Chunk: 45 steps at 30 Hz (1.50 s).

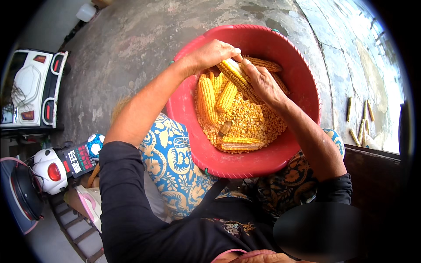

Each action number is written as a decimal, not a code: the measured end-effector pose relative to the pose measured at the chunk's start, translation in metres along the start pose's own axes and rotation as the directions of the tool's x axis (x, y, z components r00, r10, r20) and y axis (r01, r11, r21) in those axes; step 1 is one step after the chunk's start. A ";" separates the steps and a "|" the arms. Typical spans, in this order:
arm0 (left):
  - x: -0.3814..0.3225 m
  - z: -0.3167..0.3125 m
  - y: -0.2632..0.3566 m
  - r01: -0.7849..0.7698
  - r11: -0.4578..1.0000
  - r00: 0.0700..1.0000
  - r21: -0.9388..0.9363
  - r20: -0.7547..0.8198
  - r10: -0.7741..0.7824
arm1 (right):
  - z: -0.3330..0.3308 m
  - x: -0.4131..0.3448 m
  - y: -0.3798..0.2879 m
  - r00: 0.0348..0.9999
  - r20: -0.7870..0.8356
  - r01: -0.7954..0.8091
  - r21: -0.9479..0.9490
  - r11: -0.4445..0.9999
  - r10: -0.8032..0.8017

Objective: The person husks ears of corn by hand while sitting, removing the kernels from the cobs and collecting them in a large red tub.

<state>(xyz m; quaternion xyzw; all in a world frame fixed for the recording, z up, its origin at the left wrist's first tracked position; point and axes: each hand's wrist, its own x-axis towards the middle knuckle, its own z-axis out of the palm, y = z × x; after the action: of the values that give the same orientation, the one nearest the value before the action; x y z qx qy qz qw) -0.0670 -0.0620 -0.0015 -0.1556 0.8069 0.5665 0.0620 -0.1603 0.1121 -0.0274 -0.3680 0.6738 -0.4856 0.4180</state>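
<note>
A large red plastic basin [210, 161] rests between my knees, with loose corn kernels [246, 118] heaped in it. Over it, my left hand [218, 54] grips the upper end of a yellow corn cob [235, 75]. My right hand [263, 80] is closed round the same cob from the other side, thumb near its top. Several more cobs lie on the kernels: an upright one [208, 100] at the left, a shorter one [227, 96] beside it, and a partly stripped one [241, 144] at the near side. Another cob [264, 64] lies behind my hands.
Several bare cobs [364, 126] lie on the concrete floor [131, 39] at the right. A white toy-like vehicle [31, 88], a white scooter [49, 171], a patterned ball [96, 144] and a ladder [77, 227] are at the left. A white container [86, 12] stands at the upper left.
</note>
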 end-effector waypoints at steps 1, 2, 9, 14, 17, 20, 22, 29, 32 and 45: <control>-0.001 0.001 0.001 0.030 0.999 0.999 -0.024 -0.015 -0.030 | -0.001 -0.001 -0.002 0.993 0.074 -0.097 0.093 0.991 0.090; -0.001 0.000 -0.001 0.029 0.999 0.999 -0.027 -0.015 -0.030 | -0.002 -0.003 -0.006 0.993 0.074 -0.099 0.091 0.991 0.092; 0.002 -0.010 -0.016 0.003 0.997 0.998 -0.079 -0.067 -0.009 | -0.003 -0.014 -0.017 0.981 0.175 0.087 0.002 0.996 -0.086; -0.003 -0.013 0.004 -0.070 0.997 0.980 0.028 -0.185 0.074 | -0.008 -0.001 0.000 0.992 0.018 0.125 -0.124 0.984 -0.123; -0.017 -0.009 0.029 -0.278 0.903 0.943 0.329 -0.086 0.321 | -0.014 0.003 0.005 0.967 -0.093 0.211 -0.227 0.951 -0.237; -0.022 0.000 0.021 -0.374 0.621 0.895 0.689 0.092 0.437 | -0.011 -0.002 -0.009 0.978 -0.045 0.186 -0.231 0.955 -0.201; -0.022 0.002 0.013 -0.417 0.508 0.862 0.754 0.151 0.483 | -0.005 -0.006 -0.013 0.978 -0.024 0.195 -0.272 0.942 -0.209; -0.017 0.016 0.013 -0.284 0.556 0.954 0.781 0.171 0.246 | -0.001 -0.017 -0.023 0.985 0.083 0.169 -0.296 0.940 -0.151; -0.019 0.015 0.014 -0.272 0.534 0.957 0.800 0.170 0.233 | 0.002 -0.017 -0.024 0.974 0.085 0.224 -0.312 0.923 -0.208; -0.019 0.017 0.013 -0.219 0.524 0.974 0.823 0.150 0.172 | -0.001 -0.013 -0.017 0.977 0.106 0.209 -0.269 0.940 -0.187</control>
<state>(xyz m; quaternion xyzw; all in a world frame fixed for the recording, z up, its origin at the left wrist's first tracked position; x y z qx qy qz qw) -0.0549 -0.0391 0.0092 -0.0019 0.9889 0.1218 0.0847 -0.1546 0.1193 -0.0085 -0.5079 0.6778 -0.4107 0.3376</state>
